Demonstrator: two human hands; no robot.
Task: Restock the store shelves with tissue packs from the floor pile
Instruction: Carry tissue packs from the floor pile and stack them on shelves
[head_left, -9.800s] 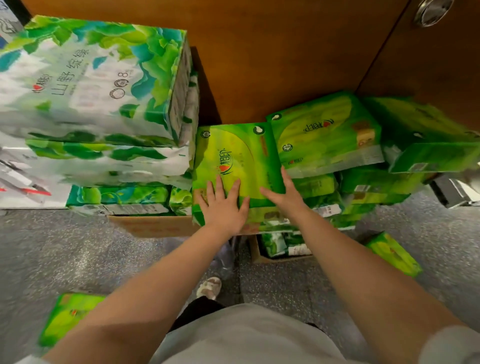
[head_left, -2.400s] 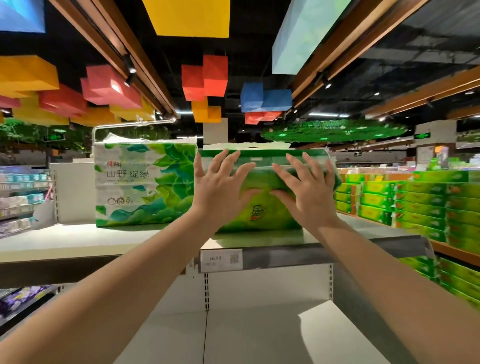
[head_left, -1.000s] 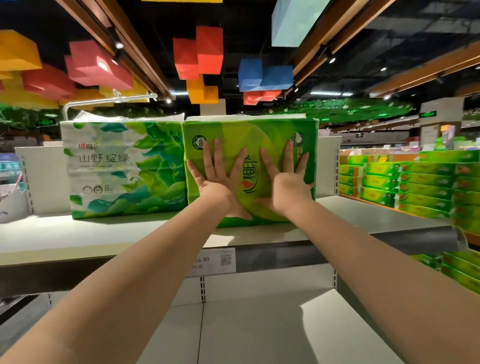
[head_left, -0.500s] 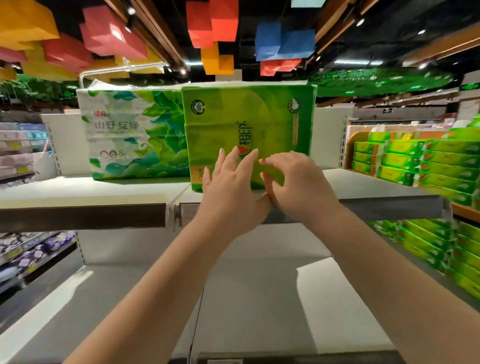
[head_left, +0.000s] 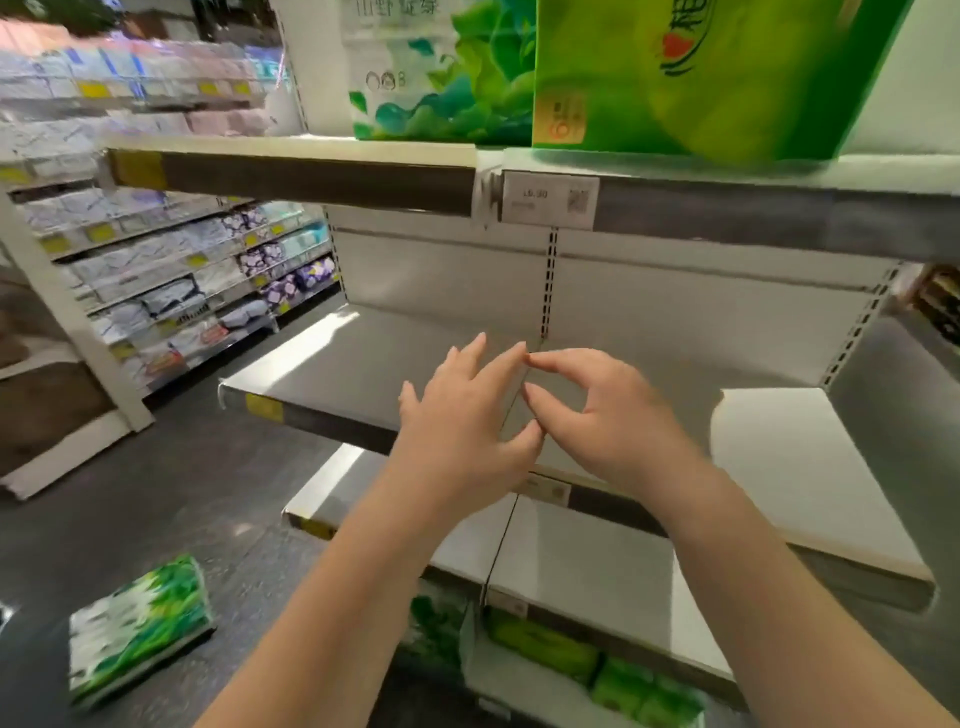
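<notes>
A bright green tissue pack (head_left: 701, 73) stands upright on the top shelf (head_left: 311, 148), pressed against a white-and-green leaf-print pack (head_left: 441, 73) on its left. My left hand (head_left: 462, 415) and my right hand (head_left: 608, 415) hang in front of the bare middle shelf (head_left: 363, 374). Both hold nothing, with fingers loosely spread and fingertips nearly touching each other. A leaf-print tissue pack (head_left: 140, 623) lies on the dark floor at the lower left. More green packs (head_left: 597, 670) sit on the bottom shelf, partly hidden.
A price tag (head_left: 548, 197) hangs on the top shelf's front edge. A lower shelf (head_left: 597, 571) juts out below my hands. Another aisle's shelving (head_left: 182, 270) full of white and purple packs stands to the left across grey floor (head_left: 130, 499).
Both hands have come off the green pack and dropped below the top shelf. The pack stays upright on the shelf. My view has tilted down toward the lower shelves and floor.
</notes>
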